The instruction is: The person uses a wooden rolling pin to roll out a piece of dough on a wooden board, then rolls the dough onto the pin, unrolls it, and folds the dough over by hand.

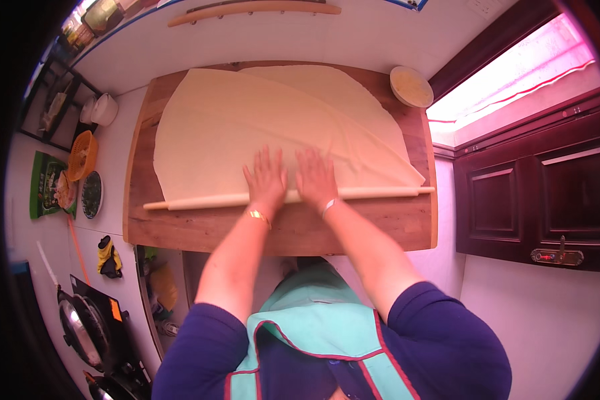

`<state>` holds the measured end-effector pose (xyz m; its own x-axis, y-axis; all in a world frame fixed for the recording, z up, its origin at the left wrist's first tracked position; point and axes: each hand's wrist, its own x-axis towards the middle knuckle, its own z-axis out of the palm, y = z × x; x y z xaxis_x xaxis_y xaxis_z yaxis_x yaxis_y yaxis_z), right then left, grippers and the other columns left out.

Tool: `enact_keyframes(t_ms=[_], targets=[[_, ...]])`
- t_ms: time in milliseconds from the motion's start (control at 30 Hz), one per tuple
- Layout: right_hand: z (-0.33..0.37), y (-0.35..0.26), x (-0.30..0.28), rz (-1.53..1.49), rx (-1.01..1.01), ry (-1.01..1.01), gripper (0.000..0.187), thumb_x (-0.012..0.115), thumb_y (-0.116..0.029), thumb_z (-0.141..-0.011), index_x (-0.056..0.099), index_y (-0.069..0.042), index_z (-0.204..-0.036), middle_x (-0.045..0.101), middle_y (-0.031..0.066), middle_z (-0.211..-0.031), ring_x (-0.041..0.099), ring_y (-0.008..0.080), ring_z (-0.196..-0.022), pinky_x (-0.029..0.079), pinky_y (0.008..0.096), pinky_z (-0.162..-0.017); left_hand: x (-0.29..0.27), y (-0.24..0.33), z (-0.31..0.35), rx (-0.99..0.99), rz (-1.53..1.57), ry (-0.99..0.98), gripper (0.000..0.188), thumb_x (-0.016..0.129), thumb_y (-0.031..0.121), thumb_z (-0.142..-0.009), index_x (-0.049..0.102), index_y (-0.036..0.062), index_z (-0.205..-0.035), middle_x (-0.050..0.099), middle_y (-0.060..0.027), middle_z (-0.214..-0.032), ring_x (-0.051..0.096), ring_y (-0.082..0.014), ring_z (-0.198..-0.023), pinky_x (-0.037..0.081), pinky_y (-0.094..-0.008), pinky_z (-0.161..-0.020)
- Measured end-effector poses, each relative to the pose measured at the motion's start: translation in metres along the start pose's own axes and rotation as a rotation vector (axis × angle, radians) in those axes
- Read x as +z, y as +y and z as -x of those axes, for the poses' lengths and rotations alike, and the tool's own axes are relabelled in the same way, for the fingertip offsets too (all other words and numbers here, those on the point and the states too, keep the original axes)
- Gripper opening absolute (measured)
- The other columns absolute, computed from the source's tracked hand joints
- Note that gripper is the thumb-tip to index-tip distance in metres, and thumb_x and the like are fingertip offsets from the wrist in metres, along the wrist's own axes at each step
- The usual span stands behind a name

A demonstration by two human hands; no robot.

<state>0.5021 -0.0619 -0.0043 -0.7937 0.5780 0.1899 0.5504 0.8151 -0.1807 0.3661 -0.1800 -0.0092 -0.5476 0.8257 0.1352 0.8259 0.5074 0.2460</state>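
A large thin sheet of pale dough (247,117) covers most of the wooden board, with a few creases and a fold line toward its right side. Along its near edge lies a long rolling pin (157,206), its slim ends sticking out on both sides; dough seems wrapped around its middle. My left hand (267,179) rests palm down over the pin's middle, fingers spread forward on the dough. Close beside it, my right hand (316,176) lies likewise, fingers stretched out and slightly blurred. Both wrists pass over the pin.
The wooden board (193,230) has a bowl (411,87) at its far right corner. Left of it stand an orange basket (83,155), a dark round dish (92,195), a green bag (45,183) and pans (80,331). A dark cabinet door (540,200) is at right.
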Motion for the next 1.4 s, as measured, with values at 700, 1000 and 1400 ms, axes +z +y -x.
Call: enact_keyframes(t_ms=[700,1000,1400], targets=[[0.083,0.114,-0.048,-0.166,0.006,-0.099,0.041,0.062,-0.015,-0.084,0.055,-0.009,-0.124,0.057,0.0115,-0.125,0.05,0.0305,-0.12,0.039,0.0481,-0.102,-0.035,-0.027,0.054,0.053,0.084,-0.18,0.048,0.063,0.021,-0.086,0.05,0.014,-0.132,0.048,-0.0099,-0.134,0.039,-0.0284,-0.132,0.026,-0.0563,-0.11],[0.14,0.238,-0.091,-0.036,0.318,-0.004,0.032,0.054,0.001,-0.079,0.062,-0.007,-0.109,0.062,0.013,-0.112,0.056,0.0328,-0.106,0.048,0.0423,-0.09,-0.048,-0.023,0.087,0.081,0.045,-0.177,0.049,0.069,0.013,-0.081,0.052,0.013,-0.127,0.049,-0.0085,-0.133,0.042,-0.0277,-0.13,0.029,-0.055,-0.109],[0.144,0.267,-0.113,0.013,0.202,-0.172,0.015,0.056,-0.011,-0.087,0.066,-0.013,-0.1,0.062,0.0086,-0.092,0.061,0.0286,-0.09,0.051,0.0395,-0.077,-0.046,-0.019,0.077,0.192,0.027,-0.268,0.049,0.069,0.008,-0.078,0.053,0.0142,-0.123,0.05,-0.007,-0.131,0.043,-0.0274,-0.129,0.03,-0.0535,-0.109]])
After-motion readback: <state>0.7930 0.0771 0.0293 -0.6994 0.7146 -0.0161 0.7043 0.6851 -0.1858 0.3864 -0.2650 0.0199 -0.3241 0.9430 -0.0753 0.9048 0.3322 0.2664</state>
